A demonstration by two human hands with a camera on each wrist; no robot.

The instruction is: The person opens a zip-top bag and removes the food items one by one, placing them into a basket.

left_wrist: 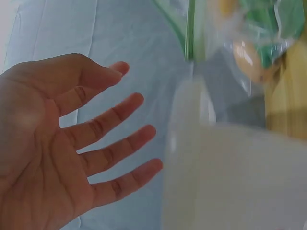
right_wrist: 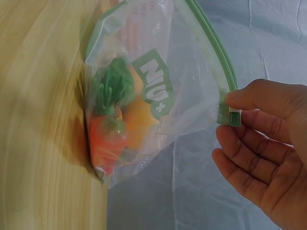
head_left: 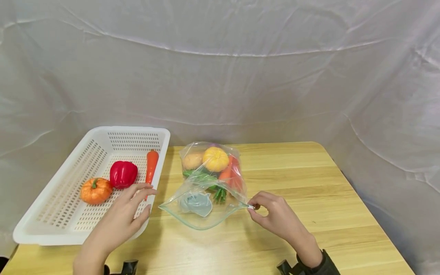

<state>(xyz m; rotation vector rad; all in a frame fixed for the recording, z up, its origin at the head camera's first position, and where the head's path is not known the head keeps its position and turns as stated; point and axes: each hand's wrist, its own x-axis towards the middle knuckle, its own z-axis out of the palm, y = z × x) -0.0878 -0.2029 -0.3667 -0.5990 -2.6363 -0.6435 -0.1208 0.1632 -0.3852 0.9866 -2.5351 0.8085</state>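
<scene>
right hand (head_left: 275, 215) pinches the small white slider (head_left: 251, 207) on the crinkly clear plastic zip bag (head_left: 206, 183); left hand (head_left: 127, 214) hovers, fingers spread, over the perforated white plastic basket (head_left: 62, 221)

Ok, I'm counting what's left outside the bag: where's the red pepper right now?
In the head view the red pepper lies in the white basket on the table's left, between the orange pumpkin and the carrot.

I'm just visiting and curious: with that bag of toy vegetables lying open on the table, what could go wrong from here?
The right hand pinches only the slider at one corner of the zip bag; a pull might drag the bag rather than close it. The left hand is open over the white basket, not steadying the bag. The bag's mouth gapes, so vegetables could slip out.
</scene>
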